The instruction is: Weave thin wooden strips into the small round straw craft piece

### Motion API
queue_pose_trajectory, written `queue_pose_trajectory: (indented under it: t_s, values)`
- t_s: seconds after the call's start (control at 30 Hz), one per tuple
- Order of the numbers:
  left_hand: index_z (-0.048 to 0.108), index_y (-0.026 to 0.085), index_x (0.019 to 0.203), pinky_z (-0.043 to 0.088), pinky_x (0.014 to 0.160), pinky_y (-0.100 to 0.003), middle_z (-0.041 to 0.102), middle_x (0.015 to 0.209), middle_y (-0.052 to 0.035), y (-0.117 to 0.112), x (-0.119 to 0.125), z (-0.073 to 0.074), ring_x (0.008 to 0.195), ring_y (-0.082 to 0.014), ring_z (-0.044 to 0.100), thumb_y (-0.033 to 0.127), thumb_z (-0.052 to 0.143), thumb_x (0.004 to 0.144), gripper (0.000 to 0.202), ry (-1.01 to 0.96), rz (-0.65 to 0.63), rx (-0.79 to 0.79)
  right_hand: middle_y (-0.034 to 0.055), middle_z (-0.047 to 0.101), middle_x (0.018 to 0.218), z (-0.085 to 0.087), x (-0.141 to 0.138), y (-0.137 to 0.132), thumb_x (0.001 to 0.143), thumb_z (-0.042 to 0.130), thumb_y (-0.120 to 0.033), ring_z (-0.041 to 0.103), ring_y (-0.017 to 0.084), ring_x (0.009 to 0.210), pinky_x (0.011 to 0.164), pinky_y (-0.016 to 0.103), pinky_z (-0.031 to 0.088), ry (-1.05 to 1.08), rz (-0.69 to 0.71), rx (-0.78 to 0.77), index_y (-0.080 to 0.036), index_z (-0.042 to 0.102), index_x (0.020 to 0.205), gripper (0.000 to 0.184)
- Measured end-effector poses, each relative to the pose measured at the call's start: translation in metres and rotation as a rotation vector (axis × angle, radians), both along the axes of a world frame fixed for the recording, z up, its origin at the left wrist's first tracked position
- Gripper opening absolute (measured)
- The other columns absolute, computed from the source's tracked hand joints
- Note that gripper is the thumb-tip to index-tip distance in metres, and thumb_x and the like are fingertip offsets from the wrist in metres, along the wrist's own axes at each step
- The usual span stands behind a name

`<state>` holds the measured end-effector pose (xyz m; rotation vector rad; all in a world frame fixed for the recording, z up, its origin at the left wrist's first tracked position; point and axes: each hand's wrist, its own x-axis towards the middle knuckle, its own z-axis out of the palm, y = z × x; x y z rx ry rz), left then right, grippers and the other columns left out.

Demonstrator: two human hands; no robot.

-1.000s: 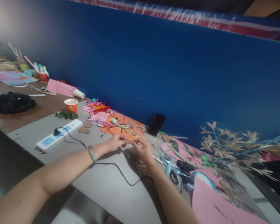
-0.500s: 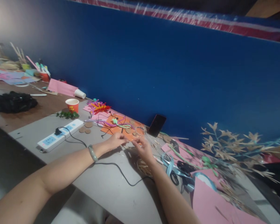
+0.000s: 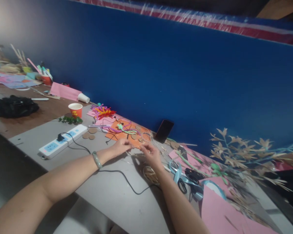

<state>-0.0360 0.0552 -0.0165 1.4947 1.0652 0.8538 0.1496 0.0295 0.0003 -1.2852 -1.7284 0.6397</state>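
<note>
My left hand [image 3: 122, 147], with a green bangle [image 3: 97, 160] at its wrist, is closed in a pinch over the table. What its fingertips hold is too small to name. Just to the right, my right hand [image 3: 151, 154] also pinches, with a small gap between the two hands. Behind them lies an orange sheet [image 3: 114, 135] with round wooden discs [image 3: 134, 137], a mint-green cord [image 3: 127, 130] and thin dark cords on it. A coil of tan strands [image 3: 150, 174] rests beside my right wrist.
A white power strip [image 3: 63, 141] and a red paper cup [image 3: 75, 111] stand on the left. A phone [image 3: 164, 131] leans against the blue partition [image 3: 161, 71]. Blue ribbon [image 3: 178, 174], pink paper [image 3: 224, 211] and dried-looking flower stems [image 3: 239, 149] lie right. A black cable [image 3: 127, 180] crosses the front.
My hands have drawn slightly apart: the left fingertips have shifted a little left and the right ones a little right. Everything else looks the same.
</note>
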Motion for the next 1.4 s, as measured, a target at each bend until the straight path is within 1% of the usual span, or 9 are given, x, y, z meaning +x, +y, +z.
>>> queue_pose_trajectory:
  t_s: [0.13, 0.27, 0.4, 0.53, 0.7, 0.8, 1.0, 1.13, 1.4]
  values:
    - [0.064, 0.012, 0.071, 0.035, 0.050, -0.022, 0.058, 0.060, -0.0014, 0.0024, -0.0002, -0.0046, 0.053, -0.0107, 0.050, 0.039, 0.060, 0.071, 0.027, 0.030, -0.009, 0.037, 0.0046, 0.069, 0.073, -0.0009, -0.0017, 0.0005, 0.075, 0.062, -0.036, 0.062, 0.017, 0.068, 0.068, 0.030, 0.048, 0.005, -0.015, 0.014, -0.017, 0.067, 0.081, 0.021]
    - [0.066, 0.013, 0.073, 0.035, 0.051, -0.023, 0.060, 0.061, -0.0013, 0.0043, -0.0007, -0.0084, 0.053, -0.0110, 0.050, 0.039, 0.059, 0.071, 0.028, 0.065, -0.002, 0.083, 0.0031, 0.067, 0.067, -0.0021, -0.0008, 0.0015, 0.076, 0.061, -0.036, 0.061, 0.017, 0.066, 0.068, 0.029, 0.047, -0.005, -0.024, 0.023, -0.017, 0.065, 0.070, 0.021]
    - [0.065, 0.013, 0.071, 0.037, 0.056, -0.023, 0.060, 0.062, -0.0022, 0.0045, -0.0011, -0.0064, 0.058, -0.0123, 0.052, 0.042, 0.054, 0.076, 0.031, 0.091, 0.032, 0.154, 0.0022, 0.067, 0.065, -0.0030, 0.0001, 0.0022, 0.077, 0.059, -0.037, 0.061, 0.017, 0.066, 0.067, 0.028, 0.047, 0.009, -0.009, 0.011, -0.017, 0.065, 0.068, 0.023]
    - [0.067, 0.013, 0.078, 0.039, 0.063, -0.024, 0.063, 0.072, -0.0034, 0.0029, -0.0003, -0.0027, 0.067, -0.0139, 0.054, 0.046, 0.051, 0.080, 0.037, 0.046, 0.026, 0.241, 0.0023, 0.067, 0.064, -0.0031, -0.0033, 0.0011, 0.076, 0.061, -0.037, 0.061, 0.017, 0.064, 0.065, 0.028, 0.047, 0.018, -0.001, -0.015, -0.017, 0.067, 0.069, 0.022]
    - [0.065, 0.011, 0.073, 0.034, 0.055, -0.023, 0.056, 0.063, -0.0007, 0.0003, 0.0009, -0.0043, 0.058, -0.0107, 0.047, 0.048, 0.064, 0.071, 0.037, -0.031, -0.091, 0.122, 0.0035, 0.070, 0.070, -0.0011, -0.0088, -0.0023, 0.077, 0.061, -0.037, 0.062, 0.018, 0.067, 0.067, 0.029, 0.048, 0.036, 0.053, -0.028, -0.018, 0.069, 0.072, 0.021]
    - [0.064, 0.011, 0.074, 0.032, 0.052, -0.022, 0.055, 0.063, -0.0002, -0.0005, 0.0014, -0.0059, 0.056, -0.0089, 0.045, 0.048, 0.067, 0.068, 0.037, -0.081, -0.068, 0.014, 0.0035, 0.069, 0.069, -0.0004, -0.0089, -0.0027, 0.077, 0.061, -0.037, 0.062, 0.017, 0.067, 0.067, 0.029, 0.048, 0.036, 0.059, -0.022, -0.018, 0.068, 0.071, 0.021]
    - [0.065, 0.011, 0.081, 0.034, 0.053, -0.021, 0.061, 0.076, -0.0057, -0.0006, 0.0022, -0.0052, 0.061, -0.0096, 0.051, 0.043, 0.071, 0.064, 0.037, -0.182, -0.055, -0.164, 0.0016, 0.066, 0.065, -0.0021, -0.0072, -0.0005, 0.077, 0.060, -0.037, 0.059, 0.015, 0.064, 0.064, 0.027, 0.046, 0.007, 0.046, -0.022, -0.018, 0.066, 0.068, 0.022]
    - [0.065, 0.011, 0.079, 0.033, 0.051, -0.021, 0.061, 0.074, -0.0049, 0.0010, 0.0014, -0.0062, 0.057, -0.0087, 0.050, 0.045, 0.072, 0.063, 0.038, -0.170, -0.051, -0.175, 0.0012, 0.064, 0.064, -0.0014, -0.0074, -0.0010, 0.078, 0.059, -0.039, 0.057, 0.015, 0.062, 0.062, 0.026, 0.045, -0.002, 0.039, -0.028, -0.017, 0.064, 0.068, 0.024]
    - [0.064, 0.011, 0.076, 0.031, 0.049, -0.021, 0.057, 0.064, -0.0008, 0.0029, -0.0008, -0.0069, 0.052, -0.0073, 0.044, 0.046, 0.069, 0.065, 0.038, -0.095, -0.088, -0.064, 0.0013, 0.063, 0.062, -0.0014, -0.0082, -0.0031, 0.080, 0.057, -0.041, 0.057, 0.015, 0.061, 0.063, 0.026, 0.045, -0.004, 0.086, -0.051, -0.017, 0.063, 0.066, 0.028]
